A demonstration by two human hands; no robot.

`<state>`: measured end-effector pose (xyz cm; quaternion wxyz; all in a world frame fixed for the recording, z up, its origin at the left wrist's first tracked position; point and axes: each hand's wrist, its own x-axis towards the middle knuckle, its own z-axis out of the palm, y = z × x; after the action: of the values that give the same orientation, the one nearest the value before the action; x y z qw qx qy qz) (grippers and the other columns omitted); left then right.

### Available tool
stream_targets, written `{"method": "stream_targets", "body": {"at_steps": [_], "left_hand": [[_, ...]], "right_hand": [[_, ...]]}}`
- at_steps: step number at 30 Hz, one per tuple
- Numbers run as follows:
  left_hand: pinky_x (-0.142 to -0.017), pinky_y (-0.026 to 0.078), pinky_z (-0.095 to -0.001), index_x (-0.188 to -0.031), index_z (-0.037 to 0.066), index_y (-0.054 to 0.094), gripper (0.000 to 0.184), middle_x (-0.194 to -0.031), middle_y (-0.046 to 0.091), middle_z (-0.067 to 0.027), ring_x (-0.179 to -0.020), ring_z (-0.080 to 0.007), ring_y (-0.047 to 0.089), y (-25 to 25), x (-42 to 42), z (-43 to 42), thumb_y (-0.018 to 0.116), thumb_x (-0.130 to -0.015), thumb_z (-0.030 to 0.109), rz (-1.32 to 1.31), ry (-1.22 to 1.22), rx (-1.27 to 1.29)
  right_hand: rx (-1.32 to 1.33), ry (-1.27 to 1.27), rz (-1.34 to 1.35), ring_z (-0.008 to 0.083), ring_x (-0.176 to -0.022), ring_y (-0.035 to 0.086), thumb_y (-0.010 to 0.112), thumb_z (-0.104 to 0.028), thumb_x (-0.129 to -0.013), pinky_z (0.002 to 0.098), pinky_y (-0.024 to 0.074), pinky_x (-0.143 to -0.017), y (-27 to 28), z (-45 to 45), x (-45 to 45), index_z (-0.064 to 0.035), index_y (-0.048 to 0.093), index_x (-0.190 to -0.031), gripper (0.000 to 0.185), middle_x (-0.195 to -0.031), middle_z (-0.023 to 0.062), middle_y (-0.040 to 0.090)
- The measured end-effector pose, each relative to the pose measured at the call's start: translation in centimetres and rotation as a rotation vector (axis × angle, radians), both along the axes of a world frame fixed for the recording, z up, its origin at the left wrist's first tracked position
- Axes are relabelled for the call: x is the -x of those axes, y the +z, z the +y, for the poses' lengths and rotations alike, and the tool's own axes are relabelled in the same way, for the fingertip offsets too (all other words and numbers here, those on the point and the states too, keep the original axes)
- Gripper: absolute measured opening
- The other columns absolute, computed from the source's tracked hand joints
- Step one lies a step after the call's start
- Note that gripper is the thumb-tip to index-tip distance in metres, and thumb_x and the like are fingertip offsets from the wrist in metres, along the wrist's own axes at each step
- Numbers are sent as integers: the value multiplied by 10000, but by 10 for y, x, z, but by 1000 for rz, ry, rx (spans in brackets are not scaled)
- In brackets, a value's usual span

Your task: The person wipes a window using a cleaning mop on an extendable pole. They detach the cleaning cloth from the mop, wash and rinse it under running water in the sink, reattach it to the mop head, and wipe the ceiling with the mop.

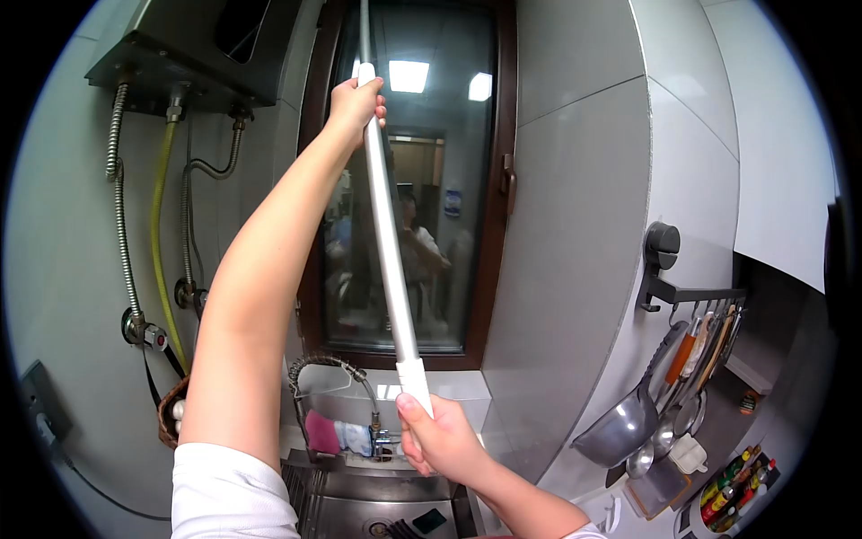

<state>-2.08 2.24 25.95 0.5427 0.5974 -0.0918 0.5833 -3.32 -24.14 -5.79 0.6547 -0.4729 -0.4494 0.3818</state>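
You hold a long pale pole (387, 242) in front of the window (462, 305), leaning slightly, with its thinner top section (365, 31) running out of view above. Whether the pole touches the window, you cannot tell from this angle. Your left hand (356, 103) is high in front of the window, its fingers curled around the pole near the thinner section. Your right hand (444, 436) is below the window's bottom edge, its fingers wrapped around the pole's white handle (413, 379).

In the window's glass you see reflected ceiling lights (409, 76) and a person. Below the window are a tap (375, 418), a pink cloth (321, 432) and a pale blue cloth (356, 439), with a steel sink (346, 512) lower still. Left of the window, a water heater (189, 63) has metal hoses (115, 135) and a yellow hose (160, 225) under it; a basket (166, 428) is lower, partly behind your left arm. Right of the window, past the tiled wall (575, 225), a rack (691, 294) carries a deep grey ladle (620, 437) and other utensils, with bottles (736, 490) below.
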Motion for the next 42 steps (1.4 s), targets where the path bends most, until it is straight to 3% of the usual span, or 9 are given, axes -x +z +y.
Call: {"method": "stream_targets", "body": {"at_steps": [10,13,17,22,28,34,39,40,42], "left_hand": [[-450,502,-302,-1077,13,463,228,-732,512,-59,-524,-127,520,8,-52,-100,518,-926,175,112,56,-101],[-429,465,-253,-1041,25,481,202,-692,498,-18,-499,-87,488,3,-88,-156,524,-933,191,170,44,-102],[-407,475,-296,-975,-31,451,174,-678,497,-69,-476,-133,509,5,-135,-194,516,-907,115,154,-71,-163],[-416,436,-254,-994,51,477,143,-667,487,-24,-482,-92,471,-5,-110,-172,533,-923,161,130,-132,-122],[-414,412,-236,-969,67,468,135,-679,502,-27,-493,-97,477,-11,-35,-89,535,-934,180,-138,-166,-11],[-426,417,-236,-976,77,462,129,-663,479,-1,-488,-78,455,-12,-2,-87,516,-945,190,-29,-99,-58],[-440,453,-262,-1001,81,429,177,-660,484,-10,-501,-104,486,-46,-13,-104,534,-939,208,80,-72,-96],[-461,472,-266,-984,65,448,201,-676,510,-20,-520,-115,515,-63,-12,-115,545,-938,234,120,-132,-67],[-537,532,-291,-943,30,490,297,-715,559,-54,-581,-149,588,-103,-11,-126,578,-920,313,214,-248,-41]], "right_hand": [[-136,-52,141,84,-376,380,459,-333,-989,222,309,-362,-6,-91,-26,-53,466,-831,322,-509,16,429],[-197,-90,191,109,-352,372,398,-307,-1004,242,318,-346,-14,-116,-32,-18,484,-845,341,-500,52,437],[-258,-177,207,114,-358,391,398,-323,-1003,243,324,-347,-24,-140,-46,-23,485,-845,351,-502,56,443],[-144,-210,72,115,-383,428,449,-300,-992,235,346,-366,-31,-126,-44,-35,484,-840,308,-517,50,462],[-77,-181,-106,66,-414,434,515,-275,-970,224,352,-383,-16,-103,-27,-44,483,-846,264,-542,4,471],[-78,-99,-66,46,-411,394,547,-293,-958,222,321,-373,-10,-86,-16,-39,508,-877,269,-535,-32,442],[-68,-169,9,39,-388,358,539,-276,-960,216,275,-347,-52,-107,-12,-38,502,-865,260,-521,-41,416],[92,-164,-15,98,-522,528,571,-277,-941,228,425,-458,-70,-116,-18,11,541,-990,294,-665,45,568],[114,-334,-135,96,-382,430,481,-183,-955,244,338,-369,-99,-131,4,-50,463,-760,237,-502,20,475]]}}
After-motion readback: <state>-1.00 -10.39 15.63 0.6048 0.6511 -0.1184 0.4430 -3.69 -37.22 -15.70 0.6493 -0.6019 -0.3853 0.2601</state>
